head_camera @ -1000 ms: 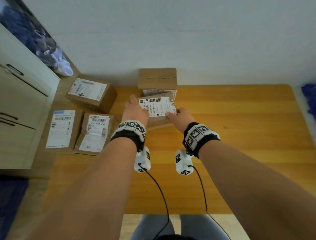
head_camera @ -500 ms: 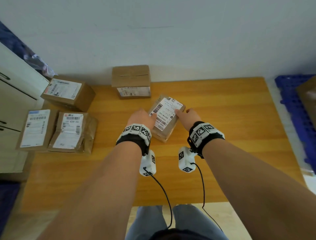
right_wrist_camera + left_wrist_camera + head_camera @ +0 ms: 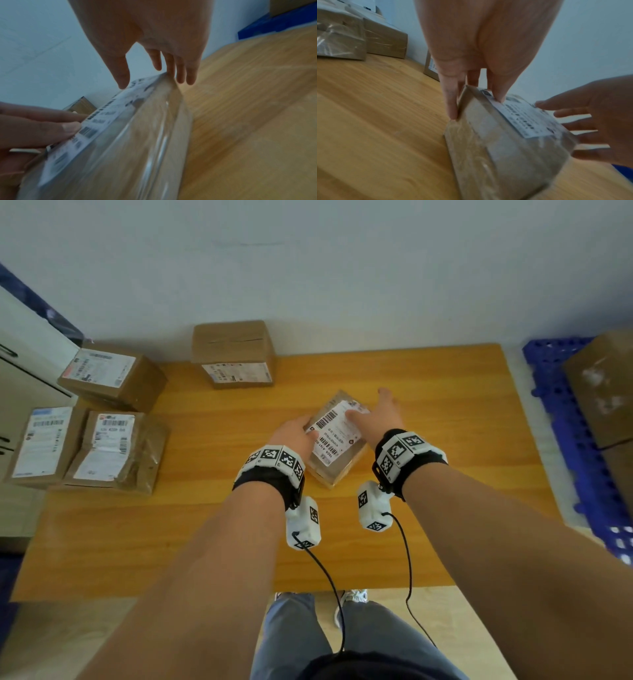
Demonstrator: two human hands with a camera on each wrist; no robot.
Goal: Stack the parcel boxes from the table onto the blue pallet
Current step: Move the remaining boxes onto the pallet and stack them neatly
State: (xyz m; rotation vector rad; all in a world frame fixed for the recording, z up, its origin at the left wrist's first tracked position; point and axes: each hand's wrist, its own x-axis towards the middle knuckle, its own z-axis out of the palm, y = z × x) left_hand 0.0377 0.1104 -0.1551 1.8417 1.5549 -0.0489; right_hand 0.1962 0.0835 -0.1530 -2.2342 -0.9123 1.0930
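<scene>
A small brown parcel box (image 3: 337, 440) with a white barcode label is turned at an angle above the middle of the wooden table (image 3: 428, 508). My left hand (image 3: 294, 433) pinches its left end, thumb on the label and fingers down the side (image 3: 452, 102). My right hand (image 3: 383, 412) holds the far right edge, thumb on the label (image 3: 122, 79), fingers over the side. The blue pallet (image 3: 561, 392) lies right of the table with a large brown box (image 3: 606, 385) on it.
Another parcel (image 3: 234, 352) stands at the table's back edge by the wall. Three more parcels (image 3: 113, 374) (image 3: 44, 445) (image 3: 113, 450) lie at the left end beside a white cabinet (image 3: 24, 347). My legs show below the table's front edge.
The small parcel has come away from the back box, moved right and toward me, and turned at an angle. My right hand has slid farther along it. The view has swung right, showing the pallet.
</scene>
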